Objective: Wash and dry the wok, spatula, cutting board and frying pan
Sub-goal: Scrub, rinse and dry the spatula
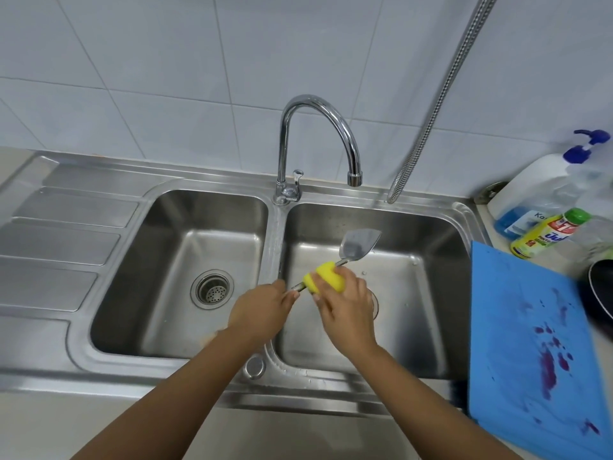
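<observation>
Head view: the spatula (360,242) is held in the air over the right basin (431,260), just below and in front of the faucet (282,151) spout, with its blade tilted up and away from the person. The left hand (262,307) is curled round the handle end, below the faucet base. The right hand (345,303) squeezes a yellow sponge (328,277) folded round the metal shaft just under the blade. No water runs from the spout.

The spatula is all metal, so it is likely stiff, light and slick once soapy. The handle end is the sound place to hold it, with a firm closed grip, since the sponge's strokes pull along the shaft. The blade's edge is thin and is best wiped flat-on, not across.

The blue cutting board (524,327) lies well to the right of the faucet, on the counter beside the basin, stained purple and not yet washed. It looks rigid and broad, so it is probably best gripped by its long edges. Farther right, at the frame edge, sits a dark pan (600,293). Whether it is the wok or the frying pan I cannot tell. Soap bottles (544,234) stand behind it.
</observation>
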The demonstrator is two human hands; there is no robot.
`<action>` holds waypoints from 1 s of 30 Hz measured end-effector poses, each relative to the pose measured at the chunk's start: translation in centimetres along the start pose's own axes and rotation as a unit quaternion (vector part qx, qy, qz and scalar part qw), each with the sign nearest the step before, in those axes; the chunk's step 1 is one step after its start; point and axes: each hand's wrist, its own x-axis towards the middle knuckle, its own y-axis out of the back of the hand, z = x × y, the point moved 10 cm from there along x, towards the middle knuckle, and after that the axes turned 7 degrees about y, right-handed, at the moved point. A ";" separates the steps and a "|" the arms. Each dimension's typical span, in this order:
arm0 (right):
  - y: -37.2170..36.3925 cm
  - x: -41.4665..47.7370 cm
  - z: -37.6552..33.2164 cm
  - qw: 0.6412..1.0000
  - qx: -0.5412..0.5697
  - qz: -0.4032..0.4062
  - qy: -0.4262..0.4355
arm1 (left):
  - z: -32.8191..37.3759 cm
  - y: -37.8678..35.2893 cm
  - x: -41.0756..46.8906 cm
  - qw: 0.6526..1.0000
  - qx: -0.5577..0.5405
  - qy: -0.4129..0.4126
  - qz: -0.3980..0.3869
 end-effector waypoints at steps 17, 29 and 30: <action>1.3 5.0 10.2 0.991 -0.093 -0.048 -0.088 | 1.8 3.7 -1.6 0.983 0.134 -0.086 0.096; 6.2 -0.1 19.4 0.982 0.013 -0.017 -0.190 | 6.9 1.1 0.6 0.995 0.037 -0.066 0.062; 7.4 -0.3 21.1 0.978 0.017 -0.003 -0.207 | 7.5 0.9 0.8 0.996 0.030 -0.063 0.063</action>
